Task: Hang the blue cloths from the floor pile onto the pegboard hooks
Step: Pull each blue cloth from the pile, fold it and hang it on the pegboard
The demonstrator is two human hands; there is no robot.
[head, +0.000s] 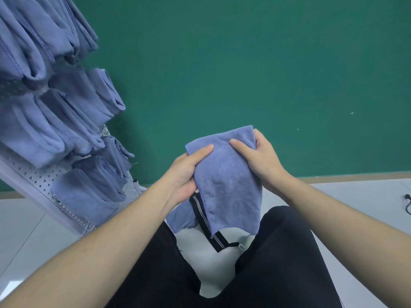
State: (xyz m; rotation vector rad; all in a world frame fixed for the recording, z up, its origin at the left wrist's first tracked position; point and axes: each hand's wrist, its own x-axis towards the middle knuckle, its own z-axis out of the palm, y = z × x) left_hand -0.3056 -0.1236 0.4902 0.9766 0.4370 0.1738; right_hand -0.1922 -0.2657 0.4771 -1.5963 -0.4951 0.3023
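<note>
Two hands: left hand (184,172), right hand (262,161). One cloth (229,181) held between them, one more cloth piece (180,218) showing below it, partly hidden, so cannot tell if it is separate. One pegboard (33,174) at left. Hung cloths (73,101) on it: roughly nine bundles visible, overlapping and cut by the frame edge, exact count cannot be told. Two legs (278,263) in black. One striped strap (200,210). One black cable (407,203) on the floor at right.

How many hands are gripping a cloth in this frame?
2. The left hand holds the left edge of the blue cloth; the right hand pinches its upper right corner. No other hands show.
</note>
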